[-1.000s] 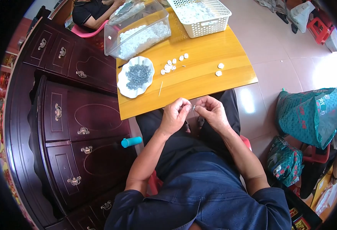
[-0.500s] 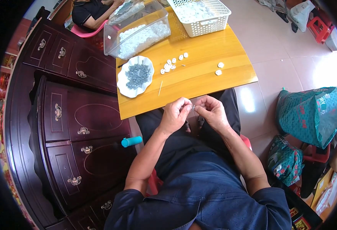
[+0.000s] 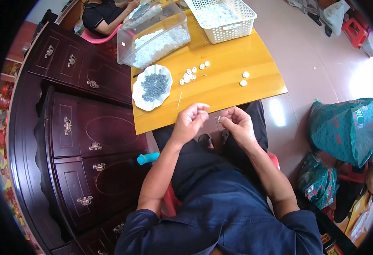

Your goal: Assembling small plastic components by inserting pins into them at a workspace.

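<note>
Over my lap, just off the table's near edge, my right hand (image 3: 239,125) pinches a small white piece (image 3: 219,118) between thumb and fingers. To its left, my left hand (image 3: 190,124) has thumb and forefinger closed together; whatever they hold is too small to make out. The two hands are apart. Beyond them on the wooden table (image 3: 220,91) lie several small white plastic pieces (image 3: 187,77) in a loose group, with two more white pieces (image 3: 244,79) toward the right. A scalloped white plate (image 3: 137,95) holds a heap of thin grey metal pins or screws (image 3: 154,86).
A clear plastic bin (image 3: 125,53) and a white perforated basket (image 3: 231,33), both with white pieces, stand at the back. A thin white stick (image 3: 179,100) lies near the plate. Dark cabinets (image 3: 97,127) flank the left; teal bags (image 3: 343,127) stand right. Another person (image 3: 103,19) sits beyond.
My hands, together before, have drawn apart, the left moving a little leftward. The small white piece stays in my right fingers. The whole view has shifted slightly.
</note>
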Demonstrator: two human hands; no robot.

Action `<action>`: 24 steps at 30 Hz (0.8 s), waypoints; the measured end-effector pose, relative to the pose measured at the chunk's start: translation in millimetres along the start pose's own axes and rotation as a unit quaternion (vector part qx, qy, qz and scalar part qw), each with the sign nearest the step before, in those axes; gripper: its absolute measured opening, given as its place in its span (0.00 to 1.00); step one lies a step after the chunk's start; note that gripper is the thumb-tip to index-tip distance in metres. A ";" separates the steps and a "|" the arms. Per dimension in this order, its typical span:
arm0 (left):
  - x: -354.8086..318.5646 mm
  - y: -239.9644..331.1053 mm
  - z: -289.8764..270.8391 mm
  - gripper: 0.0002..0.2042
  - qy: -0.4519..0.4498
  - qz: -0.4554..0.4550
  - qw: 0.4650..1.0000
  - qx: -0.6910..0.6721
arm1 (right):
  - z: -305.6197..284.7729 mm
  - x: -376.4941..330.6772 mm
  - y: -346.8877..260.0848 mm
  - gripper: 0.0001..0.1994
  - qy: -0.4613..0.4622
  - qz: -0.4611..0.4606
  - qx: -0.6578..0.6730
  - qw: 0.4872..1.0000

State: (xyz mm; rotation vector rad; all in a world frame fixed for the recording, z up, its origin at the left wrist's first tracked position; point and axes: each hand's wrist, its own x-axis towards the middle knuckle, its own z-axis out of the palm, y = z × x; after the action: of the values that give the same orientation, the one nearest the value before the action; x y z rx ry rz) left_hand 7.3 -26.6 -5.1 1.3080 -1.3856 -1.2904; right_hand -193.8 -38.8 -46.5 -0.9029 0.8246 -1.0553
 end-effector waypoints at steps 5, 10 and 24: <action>30.5 -19.3 -45.8 0.14 0.130 0.107 0.947 0.273 | 2.3 -2.5 -9.2 0.04 0.007 0.004 0.033 0.999; 51.2 -10.7 -56.8 0.16 0.176 0.084 0.834 0.517 | 1.5 -3.4 -8.2 0.04 0.004 0.004 0.044 0.999; 32.8 2.7 -35.2 0.14 0.166 0.098 0.828 0.526 | 3.0 -2.2 -10.0 0.03 -0.001 0.010 0.031 0.999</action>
State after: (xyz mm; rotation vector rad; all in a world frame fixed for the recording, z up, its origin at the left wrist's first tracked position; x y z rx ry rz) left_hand 37.1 -64.1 -0.2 1.8824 -1.9718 -0.0247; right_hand -195.3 -38.3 -36.0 -0.8409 0.7932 -1.0572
